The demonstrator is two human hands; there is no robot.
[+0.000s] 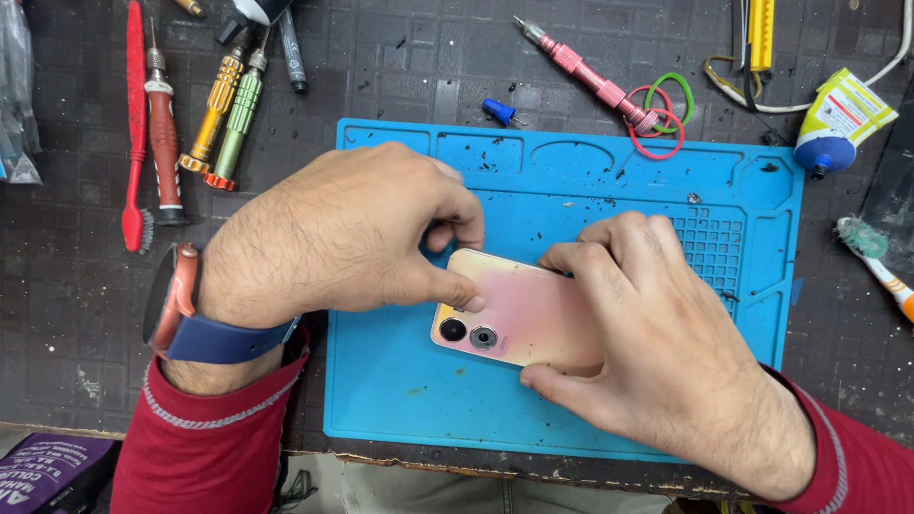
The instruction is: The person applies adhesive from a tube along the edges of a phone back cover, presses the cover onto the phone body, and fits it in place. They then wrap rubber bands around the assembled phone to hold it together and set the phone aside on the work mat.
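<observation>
while both hands crowd over it, the pink phone [519, 319] lies back-up on the blue mat [571, 190], camera lenses showing. left hand [333, 233] pinches its upper corner, thumb on the back; right hand [647, 352] grips the far end, covering much of it. fingertips underneath are hidden. screwdrivers [224, 105] rest off to the left, apart.

Pink-gold phone [533, 319], blue mat [571, 409], pink screwdriver [581, 69], red sleeves [205, 447]
</observation>
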